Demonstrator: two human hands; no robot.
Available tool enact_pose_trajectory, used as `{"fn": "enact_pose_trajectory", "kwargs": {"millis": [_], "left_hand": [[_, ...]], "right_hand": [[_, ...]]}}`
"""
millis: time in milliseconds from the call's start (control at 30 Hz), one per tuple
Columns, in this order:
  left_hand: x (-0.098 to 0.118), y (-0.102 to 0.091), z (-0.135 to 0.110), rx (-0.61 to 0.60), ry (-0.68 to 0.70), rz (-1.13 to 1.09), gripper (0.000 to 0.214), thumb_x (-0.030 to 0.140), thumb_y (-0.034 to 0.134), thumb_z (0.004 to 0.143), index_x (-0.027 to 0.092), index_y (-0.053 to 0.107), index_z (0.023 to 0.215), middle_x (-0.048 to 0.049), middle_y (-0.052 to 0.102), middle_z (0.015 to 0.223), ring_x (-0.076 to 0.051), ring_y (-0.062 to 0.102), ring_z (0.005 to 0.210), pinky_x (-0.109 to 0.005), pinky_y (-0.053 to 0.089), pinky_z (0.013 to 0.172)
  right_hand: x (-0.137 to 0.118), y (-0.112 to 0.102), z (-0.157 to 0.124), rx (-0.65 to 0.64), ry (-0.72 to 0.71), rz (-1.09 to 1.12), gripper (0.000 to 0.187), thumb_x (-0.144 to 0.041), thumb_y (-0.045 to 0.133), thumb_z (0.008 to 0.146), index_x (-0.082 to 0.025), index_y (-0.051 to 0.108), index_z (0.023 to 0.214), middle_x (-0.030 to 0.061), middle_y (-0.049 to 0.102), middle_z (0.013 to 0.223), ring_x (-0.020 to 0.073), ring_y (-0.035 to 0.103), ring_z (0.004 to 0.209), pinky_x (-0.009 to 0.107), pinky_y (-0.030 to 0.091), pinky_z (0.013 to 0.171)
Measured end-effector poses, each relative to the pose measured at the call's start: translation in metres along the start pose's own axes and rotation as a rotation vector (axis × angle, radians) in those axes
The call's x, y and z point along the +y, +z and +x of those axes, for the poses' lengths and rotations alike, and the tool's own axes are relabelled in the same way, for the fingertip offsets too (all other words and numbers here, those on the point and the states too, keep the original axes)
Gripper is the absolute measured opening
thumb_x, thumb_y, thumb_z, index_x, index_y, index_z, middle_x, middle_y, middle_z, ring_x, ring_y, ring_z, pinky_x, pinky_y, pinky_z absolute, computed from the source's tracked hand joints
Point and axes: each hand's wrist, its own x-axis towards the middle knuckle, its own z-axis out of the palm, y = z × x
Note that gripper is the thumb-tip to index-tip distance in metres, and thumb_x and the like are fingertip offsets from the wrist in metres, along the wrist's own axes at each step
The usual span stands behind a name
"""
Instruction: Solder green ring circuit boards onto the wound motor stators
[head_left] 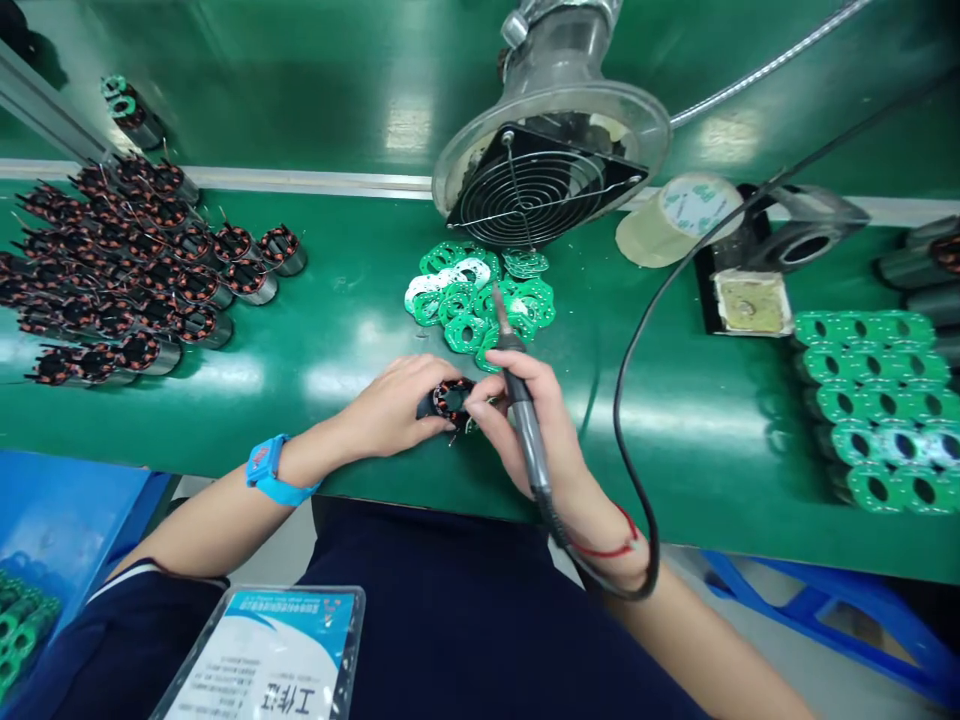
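My left hand (394,405) is curled around a small black motor stator (450,398) with copper windings, held just above the green bench. My right hand (536,415) also pinches that stator with its fingertips, while a black soldering iron (525,410) lies tucked between its fingers, tip pointing away toward a pile of green ring-shaped circuit boards (476,300). The iron's black cable (637,340) loops off to the right. A blue wristband sits on my left wrist, a red string on my right.
Many wound stators (135,270) lie in rows at the left. A fume extractor fan (551,160) stands behind the board pile. A tape roll (679,220), an iron stand with sponge (750,300) and stators topped with green boards (877,410) are at right. A blue bin (45,540) is lower left.
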Motion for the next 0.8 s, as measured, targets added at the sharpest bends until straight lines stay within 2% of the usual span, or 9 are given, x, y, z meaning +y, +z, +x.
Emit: {"fn": "enact_pose_trajectory", "kwargs": {"millis": [67,133,233,300,433,500,600,733,800], "left_hand": [[-0.001,-0.003,-0.001,-0.013,0.001,0.022,0.033,0.025,0.065,0.084,0.02,0.053,0.114,-0.0084,0.063,0.112,-0.025,0.057,0.107,-0.042,0.044,0.091],[-0.002,-0.008,-0.002,-0.047,0.026,0.024,0.029,0.026,0.063,0.086,0.02,0.054,0.114,-0.0083,0.064,0.113,-0.025,0.057,0.107,-0.042,0.043,0.091],[-0.004,-0.016,-0.005,-0.082,0.07,0.0,0.024,0.029,0.058,0.091,0.02,0.057,0.113,-0.0071,0.065,0.112,-0.023,0.058,0.106,-0.041,0.043,0.093],[-0.003,-0.02,-0.006,-0.089,0.081,-0.015,0.023,0.03,0.053,0.093,0.02,0.058,0.113,-0.0064,0.066,0.111,-0.022,0.058,0.105,-0.04,0.043,0.094],[-0.002,-0.016,-0.004,-0.063,0.055,-0.024,0.029,0.015,0.038,0.093,0.02,0.06,0.111,-0.0059,0.067,0.11,-0.021,0.059,0.105,-0.042,0.043,0.097],[-0.003,-0.01,-0.002,-0.006,0.038,-0.038,0.039,0.008,0.039,0.085,0.019,0.057,0.118,-0.0079,0.064,0.117,-0.022,0.057,0.111,-0.044,0.043,0.099],[-0.006,-0.001,0.001,0.046,0.036,-0.043,0.055,0.008,0.047,0.078,0.017,0.047,0.132,-0.0125,0.058,0.128,-0.026,0.052,0.119,-0.048,0.043,0.102],[-0.005,0.006,0.003,0.031,-0.001,0.014,0.037,0.019,0.056,0.085,0.015,0.053,0.121,-0.0124,0.063,0.116,-0.028,0.054,0.11,-0.049,0.044,0.096],[-0.004,0.008,0.004,0.048,-0.023,0.051,0.032,0.02,0.056,0.086,0.015,0.054,0.118,-0.0116,0.063,0.112,-0.027,0.055,0.105,-0.048,0.045,0.092]], "right_hand": [[-0.005,-0.005,-0.003,0.0,-0.041,-0.201,0.043,-0.031,0.062,0.087,-0.027,0.043,0.125,0.0055,0.065,0.101,0.0236,0.064,0.094,0.043,0.053,0.086],[-0.009,-0.011,-0.008,-0.047,-0.004,-0.362,0.044,-0.033,0.063,0.085,-0.025,0.045,0.125,0.0096,0.064,0.112,0.0271,0.065,0.098,0.045,0.054,0.084],[-0.013,-0.022,-0.012,-0.207,0.102,-0.457,0.041,-0.036,0.061,0.087,-0.025,0.047,0.124,0.0098,0.067,0.109,0.0268,0.069,0.086,0.041,0.056,0.071],[-0.014,-0.028,-0.012,-0.233,0.118,-0.464,0.043,-0.038,0.061,0.088,-0.024,0.047,0.125,0.0094,0.068,0.106,0.0259,0.07,0.082,0.038,0.055,0.067],[-0.014,-0.03,-0.006,-0.121,0.022,-0.501,0.044,-0.037,0.059,0.088,-0.024,0.046,0.128,0.0102,0.066,0.11,0.0272,0.066,0.092,0.041,0.054,0.077],[-0.015,-0.026,-0.001,-0.09,-0.044,-0.558,0.042,-0.032,0.057,0.088,-0.024,0.047,0.128,0.0096,0.066,0.106,0.0278,0.064,0.091,0.042,0.052,0.079],[-0.019,-0.017,0.007,-0.109,-0.118,-0.676,0.038,-0.025,0.054,0.089,-0.022,0.05,0.127,0.0087,0.066,0.095,0.0275,0.057,0.082,0.042,0.048,0.074],[-0.022,-0.007,0.013,-0.176,-0.203,-0.772,0.035,-0.02,0.048,0.092,-0.017,0.051,0.126,0.0094,0.065,0.092,0.0281,0.053,0.083,0.04,0.043,0.072],[-0.021,-0.003,0.012,-0.163,-0.221,-0.751,0.033,-0.023,0.05,0.092,-0.015,0.052,0.125,0.0092,0.066,0.091,0.0272,0.052,0.081,0.04,0.043,0.072]]}}
